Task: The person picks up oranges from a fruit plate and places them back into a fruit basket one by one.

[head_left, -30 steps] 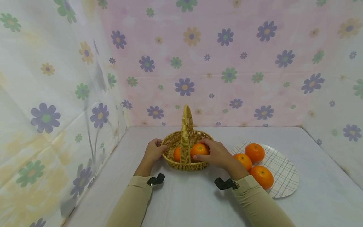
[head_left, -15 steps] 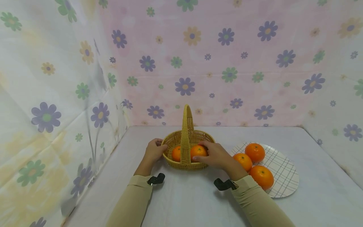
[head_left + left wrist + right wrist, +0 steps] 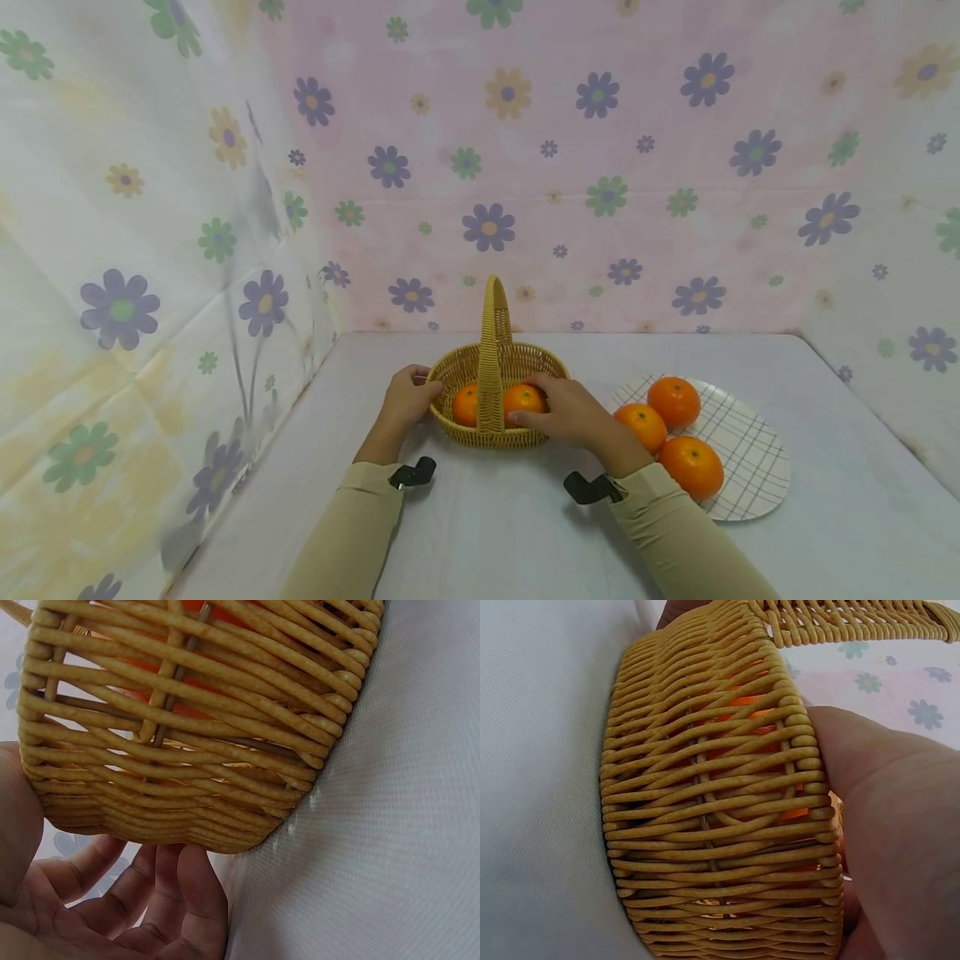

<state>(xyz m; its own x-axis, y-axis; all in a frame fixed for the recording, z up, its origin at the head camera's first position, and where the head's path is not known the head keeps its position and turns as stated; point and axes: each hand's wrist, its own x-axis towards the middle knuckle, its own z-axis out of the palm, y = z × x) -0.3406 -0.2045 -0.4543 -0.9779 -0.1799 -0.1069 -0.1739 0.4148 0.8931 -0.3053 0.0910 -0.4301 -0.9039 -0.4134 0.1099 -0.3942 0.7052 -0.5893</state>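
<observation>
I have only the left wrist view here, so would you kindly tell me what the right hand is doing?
Observer: The right hand holds an orange fruit inside the basket, to the right of its handle.
Operator: Thank you; would you also tell me whether any fruit lies outside the basket?
Observer: Yes, three more orange fruits rest on a checked plate to the right of the basket.

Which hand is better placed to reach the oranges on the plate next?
Probably the right hand: it's nearer the plate, though holding an orange; the left hand, farther off, grips the basket.
</observation>
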